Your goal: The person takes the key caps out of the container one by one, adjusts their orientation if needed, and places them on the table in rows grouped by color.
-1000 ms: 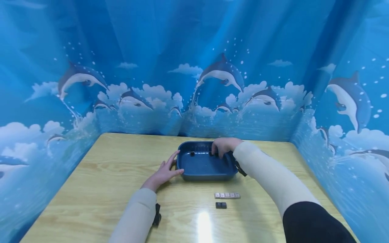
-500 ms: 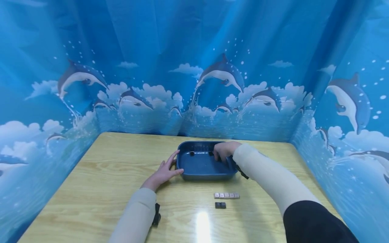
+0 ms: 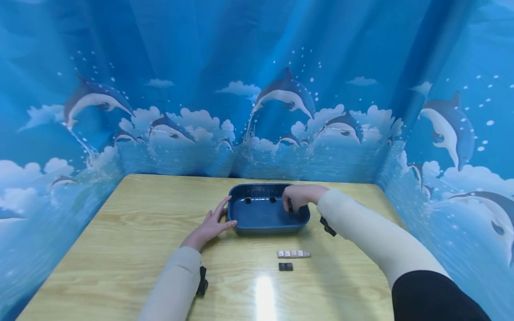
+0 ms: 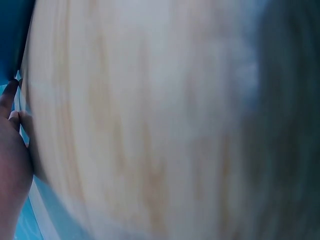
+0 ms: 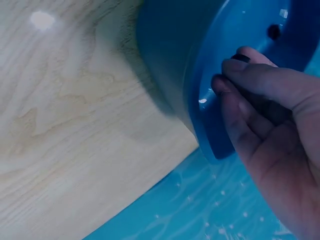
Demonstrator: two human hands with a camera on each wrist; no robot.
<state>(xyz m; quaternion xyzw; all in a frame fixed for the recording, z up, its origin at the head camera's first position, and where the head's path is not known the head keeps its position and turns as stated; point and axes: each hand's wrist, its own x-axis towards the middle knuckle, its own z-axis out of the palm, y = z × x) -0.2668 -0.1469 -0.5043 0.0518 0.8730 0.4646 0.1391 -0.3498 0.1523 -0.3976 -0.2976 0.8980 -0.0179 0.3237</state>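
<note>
A dark blue plastic basin (image 3: 263, 231) stands toward the back of the table. My left hand (image 3: 209, 227) rests against its left side, thumb and fingers spread and fairly straight. Inside the right end of the basin is my right hand (image 3: 299, 196), pinching a small black keycap (image 5: 241, 58) between thumb and fingers, which partly hide it. Two more black keycaps, a left one (image 3: 248, 200) and a right one (image 3: 272, 199), lie apart near the basin's back wall. In front of the basin sit a row of several white keycaps (image 3: 294, 253) and a pair of black keycaps (image 3: 285, 266).
The light wooden table (image 3: 120, 249) extends to both sides of the basin. A blue curtain (image 3: 192, 89) printed with dolphins hangs behind and along the sides. Glare (image 3: 265, 296) shines on the table's near part.
My right hand has moved away from the back wall toward the basin's right end, uncovering one black keycap there. My left hand stays against the basin. The head view has shifted slightly.
</note>
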